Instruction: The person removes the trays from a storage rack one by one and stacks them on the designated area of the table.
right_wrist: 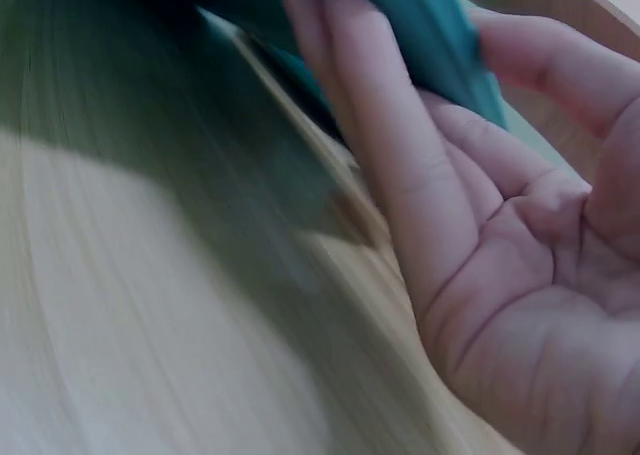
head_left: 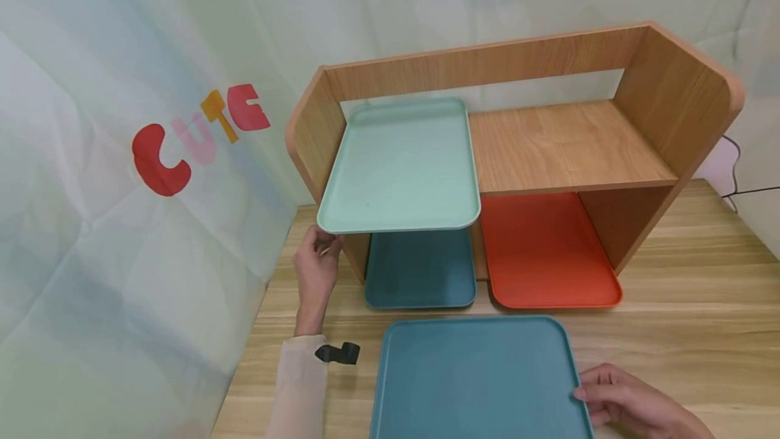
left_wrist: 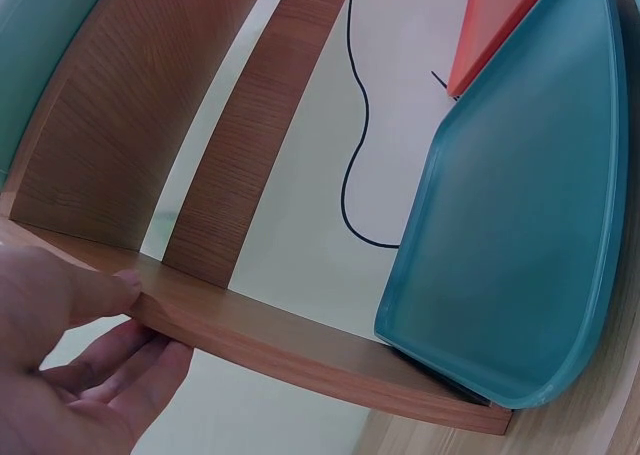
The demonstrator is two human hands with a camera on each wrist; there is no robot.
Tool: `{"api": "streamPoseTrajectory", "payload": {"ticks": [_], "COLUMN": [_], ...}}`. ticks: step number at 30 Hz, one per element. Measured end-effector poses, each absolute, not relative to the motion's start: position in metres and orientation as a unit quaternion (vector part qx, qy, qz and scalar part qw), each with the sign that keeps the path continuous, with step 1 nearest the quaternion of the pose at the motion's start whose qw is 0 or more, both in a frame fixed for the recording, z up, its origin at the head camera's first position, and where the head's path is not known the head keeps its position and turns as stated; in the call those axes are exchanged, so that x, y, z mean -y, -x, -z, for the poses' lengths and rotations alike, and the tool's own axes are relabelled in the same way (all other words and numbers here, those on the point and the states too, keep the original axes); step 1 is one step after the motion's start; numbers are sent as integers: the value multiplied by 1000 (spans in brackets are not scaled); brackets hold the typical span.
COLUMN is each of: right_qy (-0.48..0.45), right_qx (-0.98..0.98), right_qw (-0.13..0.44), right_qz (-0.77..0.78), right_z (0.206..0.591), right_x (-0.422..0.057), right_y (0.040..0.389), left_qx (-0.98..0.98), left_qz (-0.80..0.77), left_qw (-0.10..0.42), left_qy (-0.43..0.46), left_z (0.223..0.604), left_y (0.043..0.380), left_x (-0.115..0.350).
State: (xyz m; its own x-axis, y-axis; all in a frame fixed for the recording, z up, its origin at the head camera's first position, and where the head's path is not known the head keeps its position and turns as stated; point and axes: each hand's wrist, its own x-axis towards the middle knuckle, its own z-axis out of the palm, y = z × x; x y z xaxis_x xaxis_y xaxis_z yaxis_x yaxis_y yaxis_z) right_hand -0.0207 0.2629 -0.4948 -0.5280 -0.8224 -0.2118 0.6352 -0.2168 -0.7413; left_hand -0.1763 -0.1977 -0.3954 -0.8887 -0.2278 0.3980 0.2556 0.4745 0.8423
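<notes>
My left hand (head_left: 317, 263) grips the front edge of the left side panel of a wooden desktop shelf (head_left: 567, 148). In the left wrist view, thumb and fingers lie on either side of that panel (left_wrist: 300, 340). With my right hand (head_left: 634, 405) I hold a blue tray (head_left: 478, 378) by its right edge, in front of the shelf. The right wrist view shows the thumb on one face of the tray (right_wrist: 425, 45) and fingers beneath it. A mint green tray (head_left: 399, 164) lies on the upper board at the left, its front overhanging the board.
Below the mint tray, another blue tray (head_left: 420, 269) sits in the lower left compartment. An orange-red tray (head_left: 548, 256) occupies the lower right one, its front sticking out. The shelf stands on a wood-grain table (head_left: 688, 330), with a printed curtain (head_left: 201, 276) at the left and back.
</notes>
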Motion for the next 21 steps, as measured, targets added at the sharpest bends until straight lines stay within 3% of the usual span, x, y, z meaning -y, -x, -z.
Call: {"api": "streamPoseTrajectory", "payload": {"ticks": [6, 16, 21], "right_qy": [95, 112, 97], "right_qx": [-452, -606, -660], "right_qw": [479, 410, 389], "right_qz": [747, 673, 636], "right_z": [497, 500, 498], "right_x": [-269, -269, -265], "right_y": [24, 27, 25], "left_qx": [825, 827, 828], "left_qz": [511, 509, 507], "left_qw": [240, 239, 241], "left_qy": [5, 6, 6], "left_z": [395, 367, 377], "left_y": [177, 159, 165], "left_x": [198, 183, 186]}}
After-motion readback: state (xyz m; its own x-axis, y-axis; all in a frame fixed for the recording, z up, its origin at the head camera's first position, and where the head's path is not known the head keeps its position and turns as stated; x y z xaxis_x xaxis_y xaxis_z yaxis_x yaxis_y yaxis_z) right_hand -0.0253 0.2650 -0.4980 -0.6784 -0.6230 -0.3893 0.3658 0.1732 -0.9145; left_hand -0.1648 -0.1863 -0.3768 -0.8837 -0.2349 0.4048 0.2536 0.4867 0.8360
